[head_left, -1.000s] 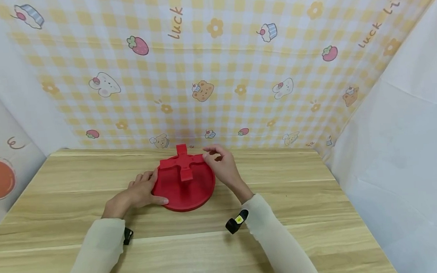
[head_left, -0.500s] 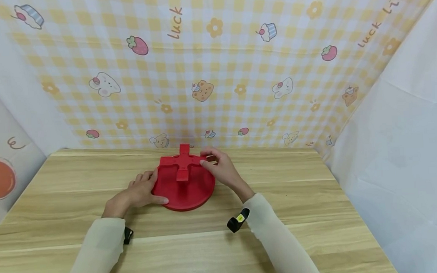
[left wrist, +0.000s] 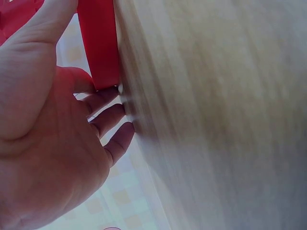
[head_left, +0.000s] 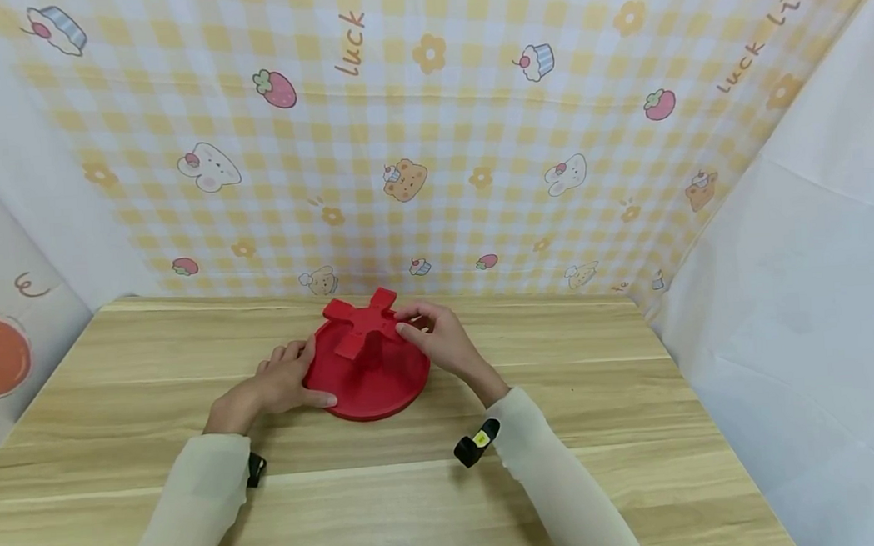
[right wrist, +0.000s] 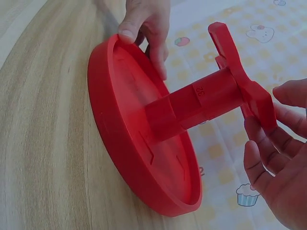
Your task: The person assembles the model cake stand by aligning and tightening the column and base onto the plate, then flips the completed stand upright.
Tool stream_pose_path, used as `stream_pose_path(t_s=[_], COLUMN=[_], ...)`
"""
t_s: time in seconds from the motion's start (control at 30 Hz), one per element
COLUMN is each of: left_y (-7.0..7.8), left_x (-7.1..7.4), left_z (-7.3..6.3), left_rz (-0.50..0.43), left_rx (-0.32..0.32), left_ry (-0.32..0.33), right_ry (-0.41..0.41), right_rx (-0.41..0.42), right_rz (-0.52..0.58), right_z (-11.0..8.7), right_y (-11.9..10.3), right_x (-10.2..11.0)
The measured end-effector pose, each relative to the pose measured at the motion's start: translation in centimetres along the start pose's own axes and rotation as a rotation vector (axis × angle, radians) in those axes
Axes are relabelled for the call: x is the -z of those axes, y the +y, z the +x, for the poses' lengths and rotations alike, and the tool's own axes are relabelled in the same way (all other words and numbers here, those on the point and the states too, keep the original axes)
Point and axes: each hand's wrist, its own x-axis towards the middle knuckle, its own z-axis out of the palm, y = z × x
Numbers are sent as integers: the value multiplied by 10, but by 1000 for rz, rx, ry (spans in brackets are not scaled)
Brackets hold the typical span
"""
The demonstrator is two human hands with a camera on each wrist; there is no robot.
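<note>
A red plastic stand has a round rimmed base [head_left: 365,394], a thick central post [right wrist: 196,103] with a "32" on its side, and a four-armed cross top [head_left: 368,321]. My left hand [head_left: 278,384] grips the base's left edge, thumb over the rim and fingers along the outside. In the left wrist view, the fingertips of that hand [left wrist: 62,124] reach the table beside the base's red wall [left wrist: 100,43]. On the other side, my right hand [head_left: 444,339] holds one arm of the cross, its thumb on one face and fingers round the other, as the right wrist view shows.
The stand is on a wooden table [head_left: 361,511], near its back edge. A yellow checked cloth [head_left: 413,124] hangs right behind, with white sheets at the left and right [head_left: 806,284]. Black wrist straps [head_left: 476,443] sit on both sleeves.
The cross top has turned clockwise as seen from above. My right hand has shifted slightly left with the arm it holds. The left hand and the base stay where they were.
</note>
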Motion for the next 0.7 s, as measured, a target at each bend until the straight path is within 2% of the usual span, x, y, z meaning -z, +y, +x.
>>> stream_pose_path(t_s=[0.6, 0.7], left_y=[1, 1], left_x=[1, 1], left_z=[0, 0], left_rz=[-21, -24], left_rx=[6, 4], left_ry=[-5, -7], right_ry=[-75, -26], right_rx=[19, 44], right_rz=[-9, -38], right_z=[-2, -3], right_y=[-4, -4], right_x=[-9, -10])
